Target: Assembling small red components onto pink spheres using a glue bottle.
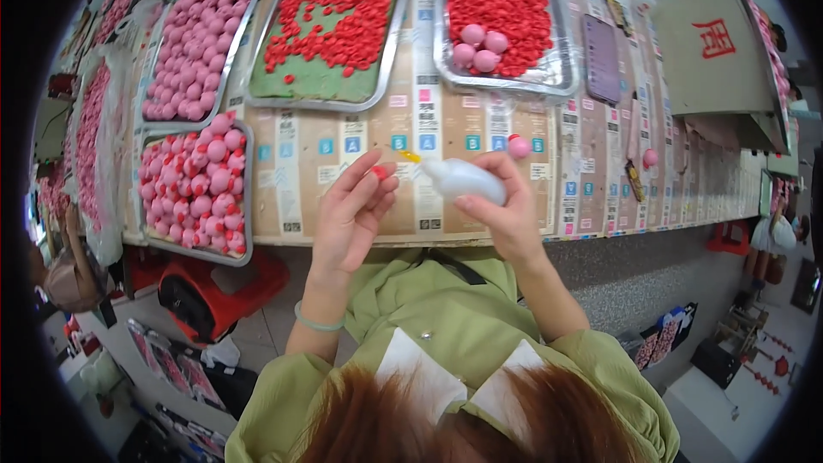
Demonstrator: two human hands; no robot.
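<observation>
Between the fingertips of my left hand (345, 221) is a small red piece (379, 172). My right hand (513, 216) is wrapped round a white squeeze bottle (467, 180), tilted so that its yellow tip (410, 156) points left, just above the red piece and apart from it. Just beyond my right hand, a pink ball (519, 147) with a bit of red on it lies on the table. On my left, a metal tray (249, 197) holds pink balls with red pieces on them.
Farther left, another tray (243, 27) is full of plain pink balls. Loose red pieces fill a green-lined tray (343, 106) and a metal tray (514, 91) with several pink balls. To the right are a purple phone (603, 60), a pink ball (650, 157) and a box (707, 51).
</observation>
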